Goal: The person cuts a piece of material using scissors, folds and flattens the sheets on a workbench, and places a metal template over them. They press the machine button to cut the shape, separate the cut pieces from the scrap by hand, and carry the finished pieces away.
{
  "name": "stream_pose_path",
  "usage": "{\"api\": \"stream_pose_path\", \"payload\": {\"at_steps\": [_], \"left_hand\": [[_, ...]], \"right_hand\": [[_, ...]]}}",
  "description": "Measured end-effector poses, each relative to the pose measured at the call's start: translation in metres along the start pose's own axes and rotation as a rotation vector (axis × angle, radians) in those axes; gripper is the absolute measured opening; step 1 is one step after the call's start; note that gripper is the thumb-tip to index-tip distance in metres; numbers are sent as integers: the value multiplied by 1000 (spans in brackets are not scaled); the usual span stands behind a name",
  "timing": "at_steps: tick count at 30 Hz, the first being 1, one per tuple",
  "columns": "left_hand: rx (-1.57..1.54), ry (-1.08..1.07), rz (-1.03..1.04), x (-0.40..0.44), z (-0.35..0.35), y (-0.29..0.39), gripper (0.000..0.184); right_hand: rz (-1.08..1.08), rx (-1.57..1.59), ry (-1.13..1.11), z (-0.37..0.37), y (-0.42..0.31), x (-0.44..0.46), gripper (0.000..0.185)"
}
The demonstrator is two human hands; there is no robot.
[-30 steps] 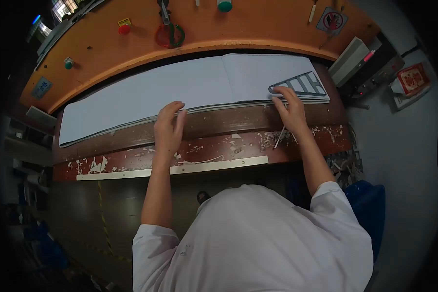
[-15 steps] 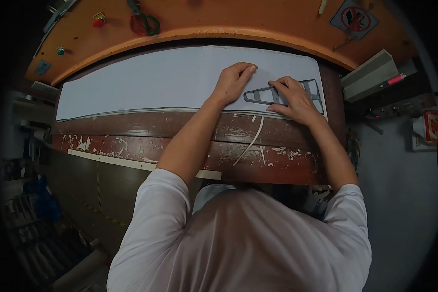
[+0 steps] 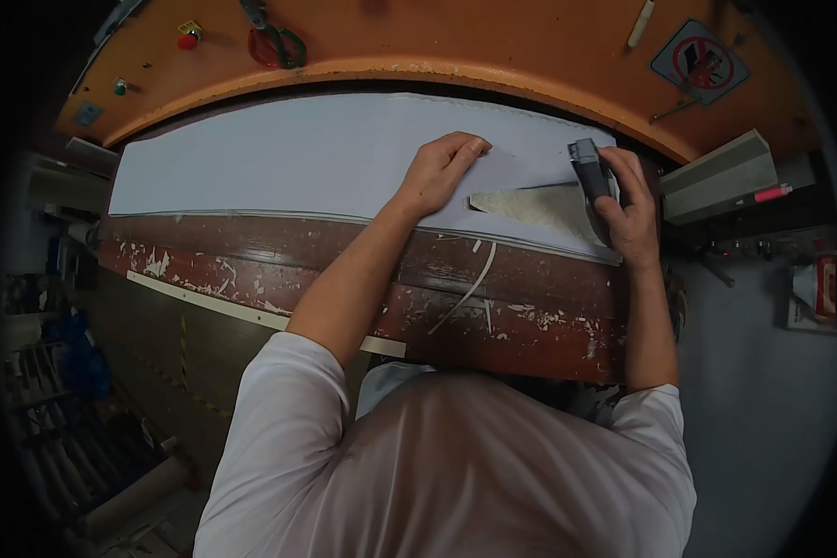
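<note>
My right hand (image 3: 631,206) holds a dark grey cutting die (image 3: 590,177), tilted up on edge above the right end of a long white layered sheet (image 3: 270,153). Below and left of the die, a wedge-shaped opening (image 3: 539,206) in the sheet shows a yellowish-grey surface. My left hand (image 3: 444,170) rests on the sheet just left of the opening, its fingers curled together; whether anything is between them is hidden.
Scraps and a thin pale strip (image 3: 465,290) lie on the dark red table edge (image 3: 344,270). Behind stands an orange machine beam (image 3: 493,42) with red and green scissors (image 3: 277,46). A metal bracket (image 3: 716,172) is at the right.
My left hand moved right onto the sheet, then stayed there. My right hand took hold of the die, which lay flat, and lifted and tilted it to the right, exposing the wedge-shaped opening.
</note>
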State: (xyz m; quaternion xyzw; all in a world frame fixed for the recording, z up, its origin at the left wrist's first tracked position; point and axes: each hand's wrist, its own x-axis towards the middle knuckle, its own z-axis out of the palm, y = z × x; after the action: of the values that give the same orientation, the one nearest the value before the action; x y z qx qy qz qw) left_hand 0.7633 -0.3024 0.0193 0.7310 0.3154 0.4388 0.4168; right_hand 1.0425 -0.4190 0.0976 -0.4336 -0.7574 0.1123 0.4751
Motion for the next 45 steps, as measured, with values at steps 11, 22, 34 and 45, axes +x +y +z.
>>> {"api": "stream_pose_path", "payload": {"at_steps": [11,22,34,45], "left_hand": [[-185,-41,37,0,-4,3,41],[-464,-201,168,1,-16,-9,73],[-754,-201,-48,-2,-24,0,64],[-874,-329,-138,2,-25,-1,56]], "right_hand": [[336,538,779,-73,-44,-11,60],[657,331,501,117,-79,48,50],[701,109,314,160,-67,66,61],[529,-132,87,146,-73,39,63]]}}
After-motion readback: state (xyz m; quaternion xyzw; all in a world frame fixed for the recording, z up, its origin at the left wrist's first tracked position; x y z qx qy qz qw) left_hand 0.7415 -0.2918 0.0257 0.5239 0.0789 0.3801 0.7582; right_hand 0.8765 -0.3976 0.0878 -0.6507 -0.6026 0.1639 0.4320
